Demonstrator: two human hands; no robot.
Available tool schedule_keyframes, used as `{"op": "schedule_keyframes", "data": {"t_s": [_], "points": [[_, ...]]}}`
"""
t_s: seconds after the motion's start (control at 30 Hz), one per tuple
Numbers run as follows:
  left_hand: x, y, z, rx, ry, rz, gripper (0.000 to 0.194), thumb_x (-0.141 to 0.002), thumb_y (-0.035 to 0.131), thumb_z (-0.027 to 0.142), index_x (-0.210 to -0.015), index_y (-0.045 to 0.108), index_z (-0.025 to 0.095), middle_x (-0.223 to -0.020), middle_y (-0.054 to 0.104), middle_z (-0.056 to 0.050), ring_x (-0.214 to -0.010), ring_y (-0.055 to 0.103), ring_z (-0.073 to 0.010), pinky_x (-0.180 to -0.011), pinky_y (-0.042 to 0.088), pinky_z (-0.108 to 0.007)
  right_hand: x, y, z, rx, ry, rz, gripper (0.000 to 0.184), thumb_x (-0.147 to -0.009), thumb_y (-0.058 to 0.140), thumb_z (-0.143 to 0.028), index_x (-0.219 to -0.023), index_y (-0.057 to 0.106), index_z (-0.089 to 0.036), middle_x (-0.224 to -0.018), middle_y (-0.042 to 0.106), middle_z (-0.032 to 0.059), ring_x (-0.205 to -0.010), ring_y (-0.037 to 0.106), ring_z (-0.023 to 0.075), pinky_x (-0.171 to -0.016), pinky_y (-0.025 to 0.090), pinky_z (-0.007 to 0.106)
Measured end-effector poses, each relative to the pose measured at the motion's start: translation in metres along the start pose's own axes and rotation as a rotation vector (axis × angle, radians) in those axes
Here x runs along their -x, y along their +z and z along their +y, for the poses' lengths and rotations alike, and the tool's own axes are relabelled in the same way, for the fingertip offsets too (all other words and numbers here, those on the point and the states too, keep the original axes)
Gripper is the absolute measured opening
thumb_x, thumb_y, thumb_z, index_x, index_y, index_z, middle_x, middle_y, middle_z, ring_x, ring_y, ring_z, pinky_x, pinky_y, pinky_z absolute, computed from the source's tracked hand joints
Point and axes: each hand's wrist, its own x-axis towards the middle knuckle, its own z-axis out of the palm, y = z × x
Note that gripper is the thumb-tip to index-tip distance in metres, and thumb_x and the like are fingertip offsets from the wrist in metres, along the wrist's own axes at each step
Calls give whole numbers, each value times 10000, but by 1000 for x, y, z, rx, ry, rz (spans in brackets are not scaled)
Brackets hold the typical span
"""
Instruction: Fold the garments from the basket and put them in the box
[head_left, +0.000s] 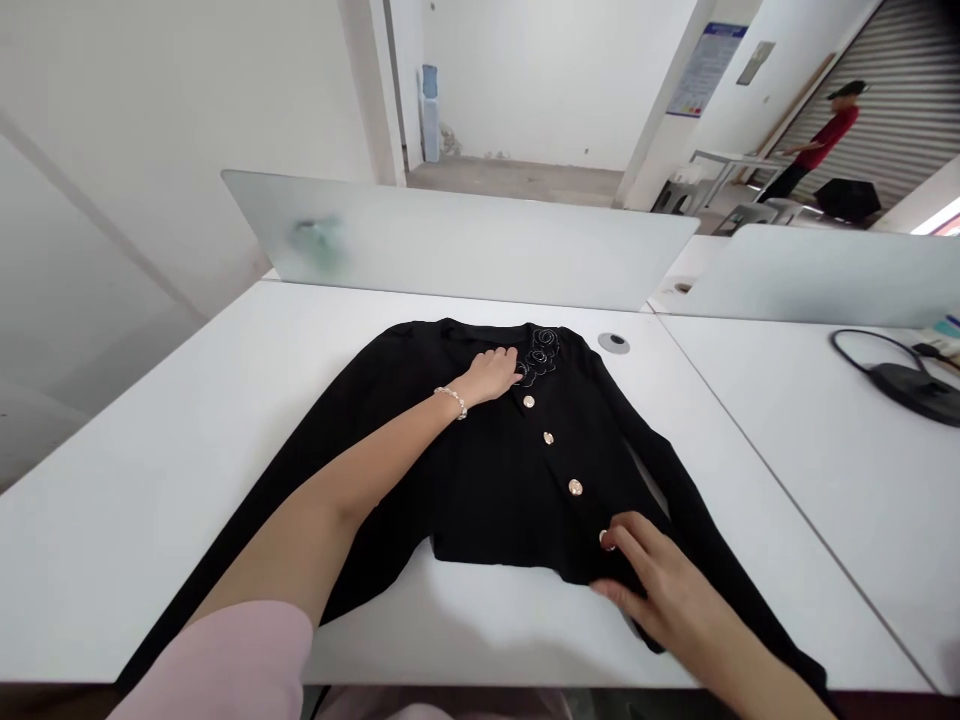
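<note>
A black cardigan (487, 470) with gold buttons and flower trim at the collar lies flat on the white table (187, 420), sleeves spread out to both sides. My left hand (491, 375) rests flat on the chest near the collar, fingers stretched out, a pearl bracelet on the wrist. My right hand (652, 580) lies at the bottom hem by the lowest button, fingers extended and touching the fabric there.
A frosted divider panel (465, 245) stands along the table's far edge. A cable hole (613, 342) sits behind the cardigan. A black cable and adapter (900, 375) lie on the neighbouring table at right. A person in a red top (821, 140) stands far back right.
</note>
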Motion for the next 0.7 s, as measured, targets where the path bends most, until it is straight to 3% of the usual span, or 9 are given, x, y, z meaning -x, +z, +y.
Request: {"op": "schedule_keyframes", "data": {"t_s": [0.1,0.17,0.3,0.4,0.6,0.7], "points": [[-4,3,-2,44,-29,-28,407,-1018,487,382,-1245,519,46,-1213,596,-237,-1106,610,-368,-902,481,-436,33,16,13,198,47,188,558,-995,435,-630,-1368,519,-224,-1299,551,150,-1128,620,288,-860,562,414],[-6,2,-3,61,-47,-37,411,-1011,499,409,-1223,520,58,-1238,576,-238,-1144,591,-374,-918,478,-435,46,21,26,275,84,240,603,-993,439,-624,-1438,468,-218,-1345,540,162,-1176,598,312,-884,552,444],[-10,3,-5,214,-56,-19,342,-946,634,396,-1115,506,127,-1188,567,-183,-1084,607,-327,-889,495,-398,59,19,36,318,37,172,667,-988,477,-561,-1540,364,-205,-1446,496,154,-1265,555,315,-951,526,460],[-15,7,-3,544,-98,41,335,-841,764,223,-938,446,188,-981,581,-84,-931,629,-265,-840,516,-386,62,16,32,356,-12,162,614,-1010,438,-466,-1532,365,-153,-1464,494,162,-1311,530,307,-983,501,461],[-28,6,10,1181,-265,47,264,-959,596,136,-888,354,216,-793,528,34,-567,571,-90,-655,552,-302,53,-4,35,458,-89,319,236,-1016,399,-203,-1161,579,-157,-1084,698,90,-983,674,231,-945,488,415],[-36,-3,19,1430,-306,55,239,-994,555,145,-887,351,210,-767,559,32,-560,587,-76,-688,556,-292,46,-31,37,449,130,434,209,-1014,454,-265,-1137,615,-217,-990,709,55,-848,677,225,-786,516,384]]}}
